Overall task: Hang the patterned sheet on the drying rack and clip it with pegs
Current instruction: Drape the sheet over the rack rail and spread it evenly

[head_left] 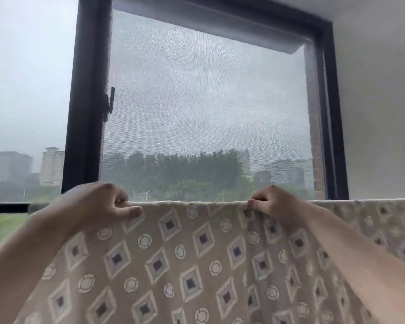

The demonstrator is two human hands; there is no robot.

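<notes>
Gripping the patterned sheet (185,253) lower centre, left hand (103,204) and right hand (270,206) hold its fold taut over the rack rail (7,208) for pegging.

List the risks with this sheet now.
1. No peg shows on the sheet. Most of it hangs on the near side of the rail, so it may slide off if the left hand or right hand lets go.
2. Folds gather below the right hand and could get clipped in.

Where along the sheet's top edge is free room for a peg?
Free: the sheet edge between left hand and right hand, and the stretch beyond the right hand. Crowded: at each grip.
</notes>
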